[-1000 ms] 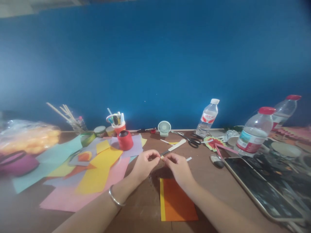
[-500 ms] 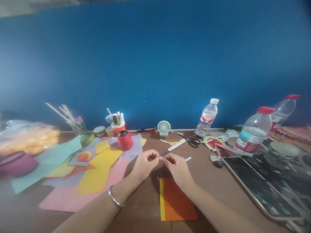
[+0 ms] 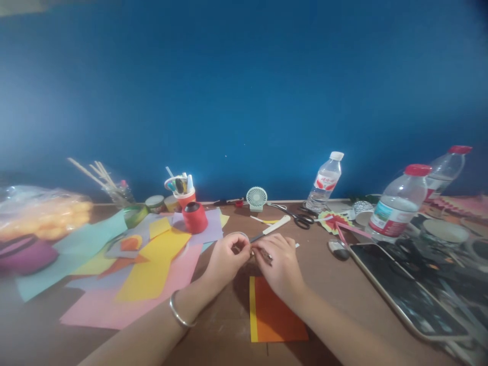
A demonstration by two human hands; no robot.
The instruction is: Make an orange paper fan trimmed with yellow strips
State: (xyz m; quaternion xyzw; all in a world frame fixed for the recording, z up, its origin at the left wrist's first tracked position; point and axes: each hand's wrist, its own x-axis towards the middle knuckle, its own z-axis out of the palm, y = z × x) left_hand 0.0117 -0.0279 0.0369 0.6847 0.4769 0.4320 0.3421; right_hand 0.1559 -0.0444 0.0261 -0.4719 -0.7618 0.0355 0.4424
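Note:
My left hand (image 3: pixel 227 258) is closed, thumb and forefinger curled round what looks like a roll of tape (image 3: pixel 241 235); only its thin pale curved edge shows above the fingers. Its fingertips meet those of my right hand (image 3: pixel 280 264), which pinches something too small to make out. Just beyond the hands lies a knife with a white handle (image 3: pixel 277 224), its dark blade pointing toward the fingers. Below my right hand is a square of orange paper (image 3: pixel 280 323) with a yellow strip (image 3: pixel 253 315) along its left edge, flat on the brown table (image 3: pixel 224 335).
Coloured paper sheets (image 3: pixel 145 277) overlap on the left, near a red roll (image 3: pixel 195 218) and a pen cup (image 3: pixel 185 195). A small fan (image 3: pixel 256 198), black scissors (image 3: pixel 304 220) and a water bottle (image 3: pixel 326 182) stand or lie behind. A phone (image 3: pixel 407 290) and bottles fill the right.
My right hand has turned slightly, its fingers folding further in over the pinch, which stays beside the left fingertips. The left hand keeps almost the same place and hold.

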